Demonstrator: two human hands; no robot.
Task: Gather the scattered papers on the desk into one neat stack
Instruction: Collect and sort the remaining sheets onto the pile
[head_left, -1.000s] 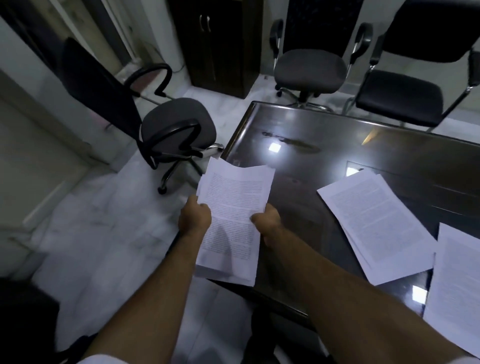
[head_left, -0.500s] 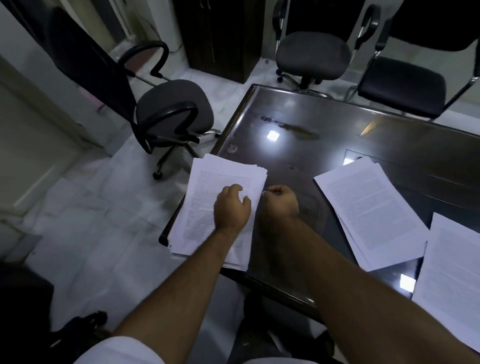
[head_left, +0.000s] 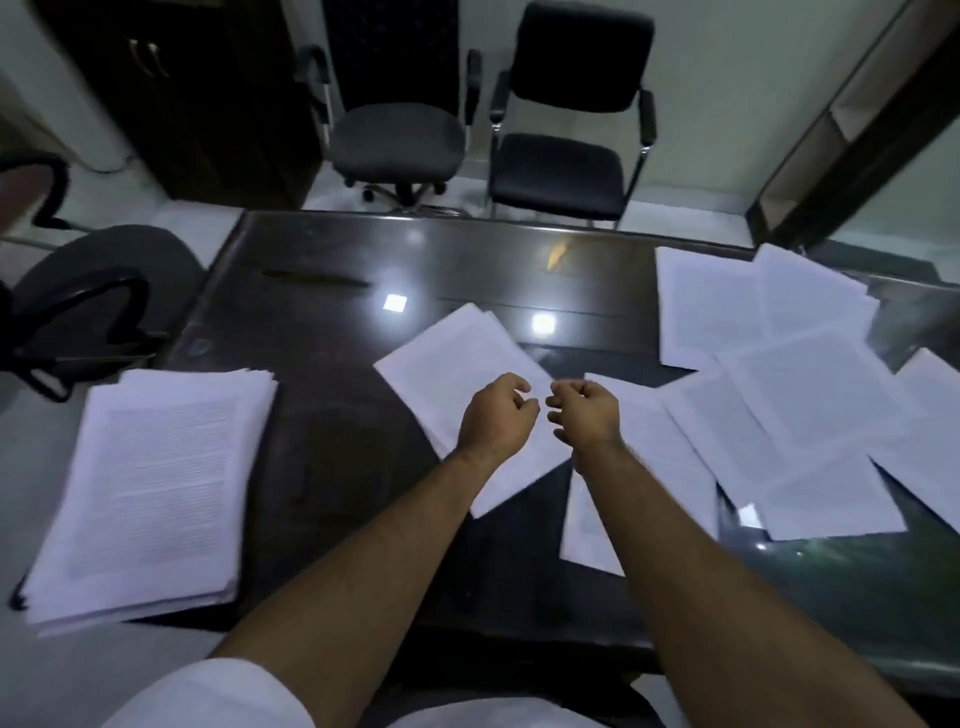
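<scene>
**Stack parked at left corner, hands moving to next loose sheets**

Head view: the stack (head_left: 150, 488) now lies on the left corner of the desk (head_left: 322, 291), its near-left edge overhanging the desk rim a little. A second ago both hands held that bundle; half a second ago the left was pressing it down. Both have since let go and come across to the middle of the desk.

Left hand (head_left: 496, 415) hovers over the tilted pair of sheets (head_left: 457, 364) at centre, fingers loosely curled, nothing in them. Right hand (head_left: 584, 410) just beside it, same state: fingers curled loose, empty. Whether either touches paper, can't tell from this angle.

More loose papers (head_left: 789, 374) overlap in a fan across the right half of the desk, one sheet (head_left: 589, 525) running under the right forearm.

Read: one batch done, most of the scatter still out. Next pickup is likely the centre pair. Stack edges are slightly fanned, so it'll need squaring at the end. Frame is motion-blurred; print isn't legible.
</scene>
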